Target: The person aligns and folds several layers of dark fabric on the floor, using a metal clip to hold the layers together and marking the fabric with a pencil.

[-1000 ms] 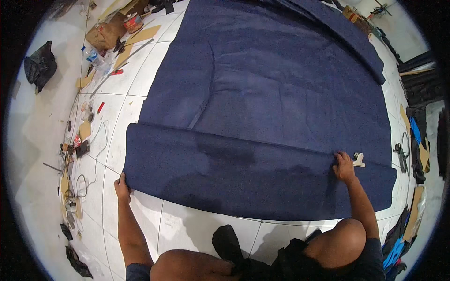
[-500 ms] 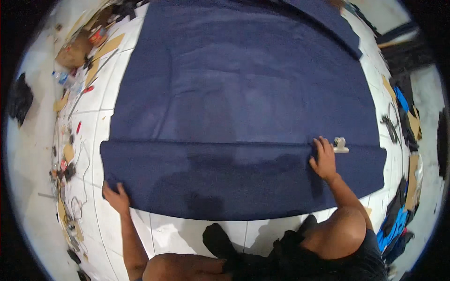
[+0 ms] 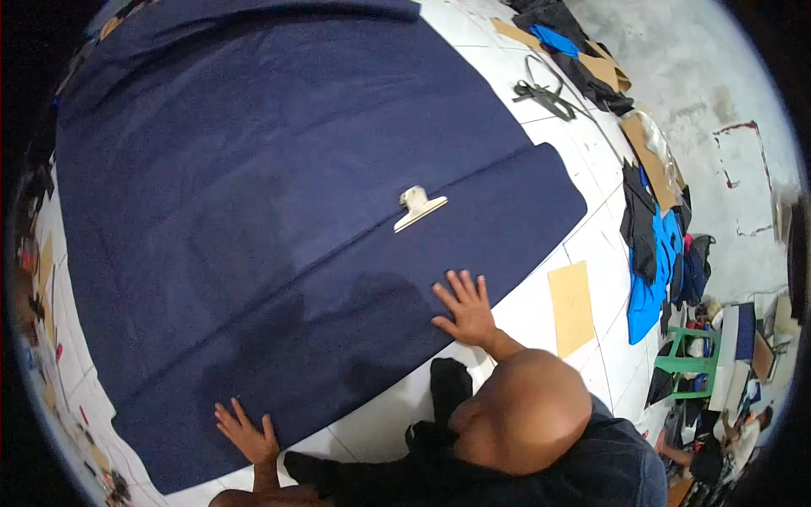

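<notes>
A broad navy cloth (image 3: 211, 169) lies spread on the floor, its near part folded over so that a long crease runs across it. My left hand (image 3: 249, 433) rests on the folded part by the near edge, fingers spread. Further right, my right hand (image 3: 467, 311) lies flat on the same part near its edge, fingers also spread, holding nothing. A pale metal bulldog clip (image 3: 420, 209) sits on the cloth at the crease, beyond my right hand and apart from it.
White tiles (image 3: 604, 253) border the cloth. On the right are a tan card piece (image 3: 572, 308), blue and black fabric (image 3: 650, 270), black straps (image 3: 545, 100) and a green plastic stool (image 3: 688, 363). Another person (image 3: 731, 448) is at the lower right. Small clutter lines the left.
The view has swung to the right. My left hand has left the cloth's left end for its near edge; my right hand has moved from beside the clip toward the near edge.
</notes>
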`<state>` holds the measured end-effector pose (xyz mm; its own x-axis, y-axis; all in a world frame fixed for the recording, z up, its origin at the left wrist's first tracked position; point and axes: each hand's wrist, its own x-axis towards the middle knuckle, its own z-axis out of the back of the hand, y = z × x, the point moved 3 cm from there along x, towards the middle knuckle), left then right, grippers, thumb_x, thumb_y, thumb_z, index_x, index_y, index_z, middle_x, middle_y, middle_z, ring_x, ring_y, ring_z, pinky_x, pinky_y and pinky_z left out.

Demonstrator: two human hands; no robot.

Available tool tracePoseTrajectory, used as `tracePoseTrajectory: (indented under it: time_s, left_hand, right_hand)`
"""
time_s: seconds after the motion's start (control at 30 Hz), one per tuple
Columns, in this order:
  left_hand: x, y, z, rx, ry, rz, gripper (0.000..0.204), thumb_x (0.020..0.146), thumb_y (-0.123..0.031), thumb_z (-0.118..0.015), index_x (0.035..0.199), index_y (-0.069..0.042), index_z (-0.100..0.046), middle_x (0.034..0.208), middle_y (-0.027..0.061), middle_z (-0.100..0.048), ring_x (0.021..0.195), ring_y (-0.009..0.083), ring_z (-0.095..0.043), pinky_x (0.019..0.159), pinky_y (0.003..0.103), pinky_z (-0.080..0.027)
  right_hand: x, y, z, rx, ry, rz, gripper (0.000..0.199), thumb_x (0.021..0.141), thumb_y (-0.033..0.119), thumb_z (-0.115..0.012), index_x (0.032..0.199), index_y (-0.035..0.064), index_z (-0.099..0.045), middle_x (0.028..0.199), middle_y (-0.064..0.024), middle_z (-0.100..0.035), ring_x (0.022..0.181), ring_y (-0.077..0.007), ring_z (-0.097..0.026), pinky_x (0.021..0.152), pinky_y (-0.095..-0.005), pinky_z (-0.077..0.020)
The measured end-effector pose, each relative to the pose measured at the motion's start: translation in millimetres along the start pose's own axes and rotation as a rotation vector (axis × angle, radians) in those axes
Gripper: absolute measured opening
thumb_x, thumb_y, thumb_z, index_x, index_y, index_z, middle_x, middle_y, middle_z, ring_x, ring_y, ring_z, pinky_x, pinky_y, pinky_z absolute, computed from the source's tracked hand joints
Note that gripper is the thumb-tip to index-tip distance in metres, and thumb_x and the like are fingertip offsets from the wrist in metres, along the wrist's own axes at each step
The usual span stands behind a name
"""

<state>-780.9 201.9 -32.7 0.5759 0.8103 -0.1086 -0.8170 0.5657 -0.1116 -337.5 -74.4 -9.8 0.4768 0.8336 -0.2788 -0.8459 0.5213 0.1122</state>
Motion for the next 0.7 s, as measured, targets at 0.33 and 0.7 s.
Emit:
tracePoseTrajectory:
  time_s: [0.33,0.7]
  left_hand:
    - [1.3,1.6,-2.1,0.035,0.115,0.029,0.076,0.09,-0.048,-0.044,0.146,-0.002,-0.021,0.151,0.0272,-0.008,0.14,0.0455,-0.006,0.11,0.06,-0.006]
    - [-9.6,18.6,15.3,0.008,0.25,-0.014,0.083,0.086,-0.047,-0.053,0.144,0.003,-0.02,0.148,0.0341,-0.007,0.138,0.0497,-0.005,0.107,0.062,-0.006]
  right_hand:
    - [12.5,-228.2,57.3,0.06,-0.414,-0.641,0.056,0.089,0.048,-0.052,0.13,0.0106,-0.05,0.136,-0.0186,-0.045,0.127,-0.0347,-0.041,0.106,-0.0565,-0.0249]
    - [193.8,-30.0,104.5,0.385,-0.1,-0.123,0.052,0.087,0.049,-0.05,0.112,0.0048,-0.062,0.119,-0.0174,-0.058,0.11,-0.0322,-0.056,0.093,-0.0427,-0.044]
